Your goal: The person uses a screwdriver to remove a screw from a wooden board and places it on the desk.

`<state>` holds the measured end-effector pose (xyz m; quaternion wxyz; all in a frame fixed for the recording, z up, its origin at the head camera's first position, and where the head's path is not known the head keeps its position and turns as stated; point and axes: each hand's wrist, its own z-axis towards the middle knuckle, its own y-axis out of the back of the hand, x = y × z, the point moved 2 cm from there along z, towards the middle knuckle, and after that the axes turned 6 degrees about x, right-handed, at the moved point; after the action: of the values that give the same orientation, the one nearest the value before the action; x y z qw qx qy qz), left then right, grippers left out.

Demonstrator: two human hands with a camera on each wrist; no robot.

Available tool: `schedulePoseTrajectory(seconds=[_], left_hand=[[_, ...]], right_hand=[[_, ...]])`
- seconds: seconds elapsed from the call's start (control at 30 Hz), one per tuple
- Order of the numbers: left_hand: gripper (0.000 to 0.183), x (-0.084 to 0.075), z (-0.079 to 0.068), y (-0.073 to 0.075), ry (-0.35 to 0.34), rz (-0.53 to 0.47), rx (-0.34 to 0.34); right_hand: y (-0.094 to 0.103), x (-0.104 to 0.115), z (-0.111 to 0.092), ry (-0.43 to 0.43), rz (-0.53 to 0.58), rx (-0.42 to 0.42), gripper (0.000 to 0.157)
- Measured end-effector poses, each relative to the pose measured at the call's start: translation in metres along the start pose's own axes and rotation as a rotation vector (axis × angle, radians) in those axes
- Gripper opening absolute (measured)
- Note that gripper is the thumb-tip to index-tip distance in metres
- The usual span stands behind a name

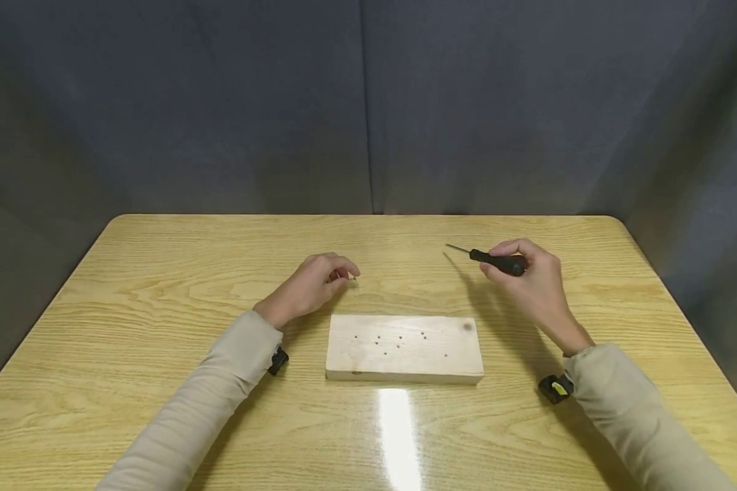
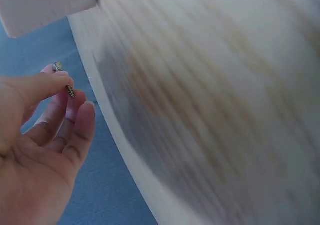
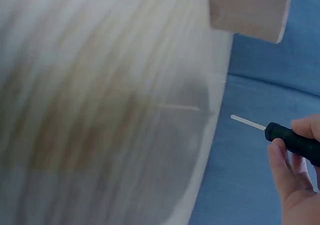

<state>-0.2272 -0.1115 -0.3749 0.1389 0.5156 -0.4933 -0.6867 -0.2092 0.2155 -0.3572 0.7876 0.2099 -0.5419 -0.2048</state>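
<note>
Between thumb and fingertips my left hand (image 1: 312, 283) pinches a small metal screw (image 2: 69, 90), held a little above the table behind the wooden block. In the left wrist view its threaded end points away from the thumb. My right hand (image 1: 531, 279) grips a screwdriver (image 1: 497, 262) by its black handle, raised over the table to the right, the thin shaft pointing left. A pale wooden block (image 1: 405, 365) lies flat in front of both hands, touched by neither. Several small dark holes or screw heads dot its top; which of these I cannot tell.
Under everything is a wood-grain table (image 1: 160, 273) with rounded far corners. Dark blue-grey curtains (image 1: 252, 102) hang behind it and along both sides. A bright light reflection falls on the tabletop in front of the block.
</note>
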Motion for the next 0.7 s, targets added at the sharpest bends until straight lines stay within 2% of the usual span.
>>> schedulePoseTrajectory(seconds=[0.13, 0.37, 0.53, 0.7], left_hand=[[0.022, 0.003, 0.003, -0.002, 0.010, 0.004, 0.020], [0.020, 0.007, 0.007, -0.003, 0.028, 0.020, 0.052], [0.020, 0.009, 0.011, -0.003, 0.034, 0.044, 0.064], [0.019, 0.010, 0.012, -0.004, 0.043, 0.042, 0.070]], right_hand=[[-0.002, -0.012, 0.003, 0.005, -0.048, -0.004, 0.019], [0.000, -0.016, 0.007, 0.010, -0.177, 0.028, 0.019], [-0.001, -0.018, 0.008, -0.086, -0.288, 0.162, 0.018], [-0.002, -0.021, 0.008, -0.159, -0.296, 0.285, 0.019]])
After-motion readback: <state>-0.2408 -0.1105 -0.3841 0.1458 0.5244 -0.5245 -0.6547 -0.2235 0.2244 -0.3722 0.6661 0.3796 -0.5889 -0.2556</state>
